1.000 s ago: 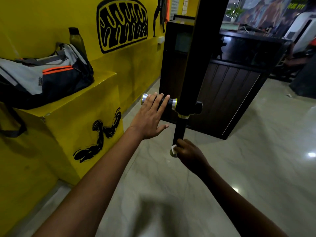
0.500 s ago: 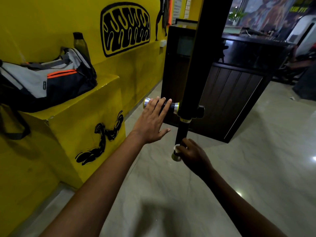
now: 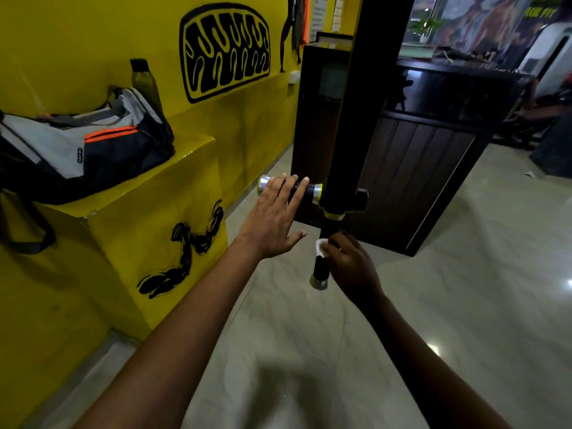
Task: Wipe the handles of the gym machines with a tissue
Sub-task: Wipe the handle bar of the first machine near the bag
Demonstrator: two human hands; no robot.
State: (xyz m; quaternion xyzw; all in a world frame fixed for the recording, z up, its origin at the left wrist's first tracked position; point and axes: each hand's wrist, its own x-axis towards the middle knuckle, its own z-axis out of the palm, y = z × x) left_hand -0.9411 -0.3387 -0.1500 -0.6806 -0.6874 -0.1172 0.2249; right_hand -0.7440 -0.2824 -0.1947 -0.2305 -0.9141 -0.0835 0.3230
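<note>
A black machine arm [image 3: 365, 97] hangs down in front of me with two handles. The side handle [image 3: 311, 191], black with silver end caps, sticks out to the left. My left hand [image 3: 275, 218] rests on it with straight fingers, thumb spread below. The lower handle [image 3: 320, 267] points down and ends in a silver cap. My right hand [image 3: 349, 267] grips the upper part of this handle through a white tissue [image 3: 320, 245]; only a corner of the tissue shows.
A yellow ledge [image 3: 185, 162] on the left carries a grey and black sports bag [image 3: 80, 150] and a dark bottle [image 3: 145, 78]. A dark wooden counter [image 3: 418, 168] stands just behind the machine arm. Glossy tiled floor [image 3: 464, 305] spreads to the right.
My right hand with the tissue has slid up the lower handle, from the silver cap toward the joint. The left hand stays on the side handle.
</note>
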